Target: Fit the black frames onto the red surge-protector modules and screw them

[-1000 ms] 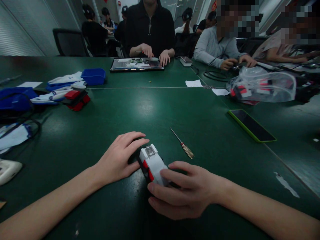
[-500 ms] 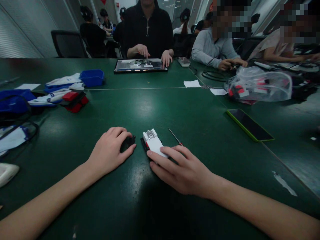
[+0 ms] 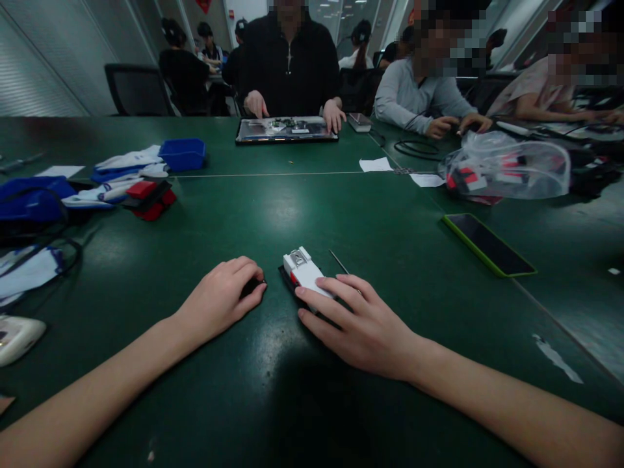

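A white block-shaped device (image 3: 308, 272) with red sides, a metal piece at its far end and a black underside rests on the green table. My right hand (image 3: 363, 325) is closed around its near end, fingers over the top and side, so that end is hidden. To the left, my left hand (image 3: 221, 289) lies on the table, thumb and fingers curled together on a small black part, of which only a dark bit shows at the fingertips. Just beyond my right hand lies a screwdriver (image 3: 338, 260); its shaft shows, while the hand covers most of its handle.
A green-edged phone (image 3: 487, 246) lies at right, below a clear plastic bag (image 3: 526, 166) with red and white parts. At left are gloves (image 3: 129, 159), a blue tray (image 3: 182, 154) and a red-and-black object (image 3: 150, 198). Across the table, a person touches a flat opened panel (image 3: 287, 132).
The white device has moved forward with my right hand, which now partly covers the screwdriver. My left hand has left the device's side and closed on a black part. The person opposite shifted the panel right.
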`<state>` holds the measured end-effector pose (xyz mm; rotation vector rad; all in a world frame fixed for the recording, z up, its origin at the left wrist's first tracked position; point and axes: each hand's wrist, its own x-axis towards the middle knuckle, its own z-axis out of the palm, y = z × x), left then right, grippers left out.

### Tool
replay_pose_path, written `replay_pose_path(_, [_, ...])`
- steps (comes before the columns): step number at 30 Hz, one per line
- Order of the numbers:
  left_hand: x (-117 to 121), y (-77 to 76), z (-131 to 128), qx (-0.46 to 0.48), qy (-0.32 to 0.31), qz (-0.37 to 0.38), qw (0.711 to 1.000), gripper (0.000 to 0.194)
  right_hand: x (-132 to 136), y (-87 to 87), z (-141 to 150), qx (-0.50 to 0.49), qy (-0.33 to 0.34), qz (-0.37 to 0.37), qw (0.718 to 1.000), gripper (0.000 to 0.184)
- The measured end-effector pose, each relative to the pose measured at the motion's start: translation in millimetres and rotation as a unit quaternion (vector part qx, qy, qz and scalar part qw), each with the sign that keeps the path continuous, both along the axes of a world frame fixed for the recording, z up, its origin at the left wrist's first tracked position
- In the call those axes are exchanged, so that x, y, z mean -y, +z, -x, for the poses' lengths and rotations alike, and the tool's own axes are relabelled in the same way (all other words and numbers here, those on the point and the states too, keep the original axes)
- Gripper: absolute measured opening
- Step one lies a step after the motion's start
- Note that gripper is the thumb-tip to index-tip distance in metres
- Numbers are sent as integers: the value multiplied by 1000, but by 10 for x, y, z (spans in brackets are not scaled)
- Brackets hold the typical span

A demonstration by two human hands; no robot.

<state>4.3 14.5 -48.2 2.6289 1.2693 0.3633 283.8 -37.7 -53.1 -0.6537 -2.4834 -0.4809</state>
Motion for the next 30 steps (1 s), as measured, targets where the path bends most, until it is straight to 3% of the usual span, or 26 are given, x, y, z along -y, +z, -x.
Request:
replay_pose_path(11, [23,19,26,39,-78,-46,995,17,-40,-9,-46,-61,8,32,998,29])
replay_pose_path(15, [129,66,-49,194,-58,58,978,11,-37,-11,-38,-81,14,38,996,28])
replay_pose_path(17, [225,96,-139,328,-14,159,931,8,-26,-17,-17,-89,18,39,995,28])
replay_pose_path(19, [322,113,-243,435,16,261,862,10,-11,-22,17,-98,29,37,994,29])
replay_pose_path(21, [398,115,-338,494,26,351,795,15,5,-19,58,-107,45,34,993,29])
replay_pose_path(24, [451,104,-421,520,37,459,719,20,26,-1,102,-115,63,23,991,23])
replay_pose_path(27, [449,118,-433,528,40,508,680,19,35,11,104,-127,65,21,990,22])
replay_pose_path(30, [437,159,-422,520,40,507,686,19,31,-1,87,-133,64,31,989,25])
